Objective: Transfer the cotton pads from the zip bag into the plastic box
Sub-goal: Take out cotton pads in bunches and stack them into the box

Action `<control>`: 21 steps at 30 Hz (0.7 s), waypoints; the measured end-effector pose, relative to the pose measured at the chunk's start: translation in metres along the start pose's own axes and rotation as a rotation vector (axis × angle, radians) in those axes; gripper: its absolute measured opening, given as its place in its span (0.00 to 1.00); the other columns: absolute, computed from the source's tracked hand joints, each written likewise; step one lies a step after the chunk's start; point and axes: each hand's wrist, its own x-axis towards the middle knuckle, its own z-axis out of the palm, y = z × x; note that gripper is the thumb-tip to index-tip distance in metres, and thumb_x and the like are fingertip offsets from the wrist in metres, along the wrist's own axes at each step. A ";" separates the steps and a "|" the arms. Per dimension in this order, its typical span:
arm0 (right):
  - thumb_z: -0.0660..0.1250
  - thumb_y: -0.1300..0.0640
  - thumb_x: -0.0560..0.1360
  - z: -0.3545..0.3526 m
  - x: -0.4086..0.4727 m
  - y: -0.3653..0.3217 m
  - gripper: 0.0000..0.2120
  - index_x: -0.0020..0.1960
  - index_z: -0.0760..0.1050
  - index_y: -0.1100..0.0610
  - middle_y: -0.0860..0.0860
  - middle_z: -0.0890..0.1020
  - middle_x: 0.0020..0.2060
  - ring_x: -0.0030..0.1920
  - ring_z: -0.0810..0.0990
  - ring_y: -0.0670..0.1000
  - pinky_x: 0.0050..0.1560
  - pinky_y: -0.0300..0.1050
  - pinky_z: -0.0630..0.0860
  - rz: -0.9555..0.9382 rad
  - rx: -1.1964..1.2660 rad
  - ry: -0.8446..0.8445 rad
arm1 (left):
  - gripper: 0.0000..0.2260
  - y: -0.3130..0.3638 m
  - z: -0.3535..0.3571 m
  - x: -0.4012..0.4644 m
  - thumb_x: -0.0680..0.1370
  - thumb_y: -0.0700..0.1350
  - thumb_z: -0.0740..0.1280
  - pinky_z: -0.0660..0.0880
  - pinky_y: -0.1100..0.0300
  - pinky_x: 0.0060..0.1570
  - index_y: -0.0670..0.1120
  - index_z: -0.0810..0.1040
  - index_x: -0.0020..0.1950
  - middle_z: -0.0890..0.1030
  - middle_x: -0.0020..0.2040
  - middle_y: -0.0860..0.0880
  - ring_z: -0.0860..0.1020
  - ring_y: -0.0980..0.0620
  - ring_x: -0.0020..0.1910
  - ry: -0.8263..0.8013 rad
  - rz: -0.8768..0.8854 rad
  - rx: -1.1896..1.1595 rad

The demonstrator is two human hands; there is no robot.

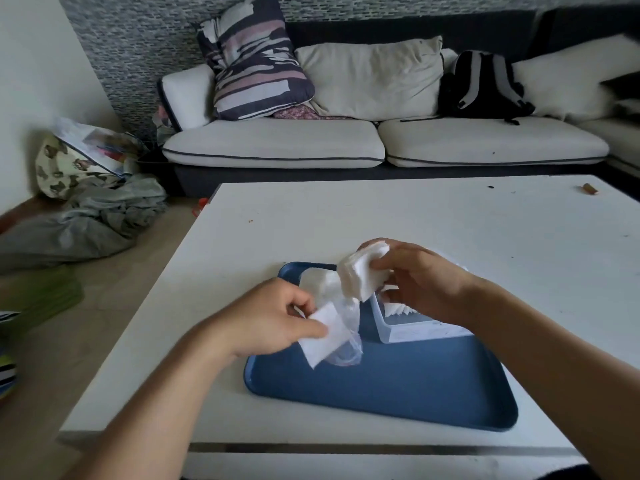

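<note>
Right hand [420, 282] gripped a stack of cotton pads [363, 271] above the plastic box [408, 332]. Left hand [273, 317] pinched the zip bag [332, 336] over the blue tray [398, 386].

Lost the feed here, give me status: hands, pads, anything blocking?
Left hand grips zip bag. Right hand grips stack of cotton pads above plastic box, some pads already inside. Nothing blocking.

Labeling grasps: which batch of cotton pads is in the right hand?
The thick stack, gripped by the right hand above the box. The box's pads lie loose; the left hand holds the bag.
</note>
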 end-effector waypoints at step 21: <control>0.70 0.56 0.77 0.010 -0.003 -0.010 0.18 0.62 0.77 0.65 0.61 0.81 0.52 0.51 0.77 0.58 0.52 0.51 0.73 -0.209 -0.025 0.055 | 0.12 0.034 0.019 0.025 0.80 0.36 0.63 0.83 0.53 0.52 0.40 0.87 0.47 0.87 0.47 0.38 0.84 0.48 0.44 0.308 0.094 -0.722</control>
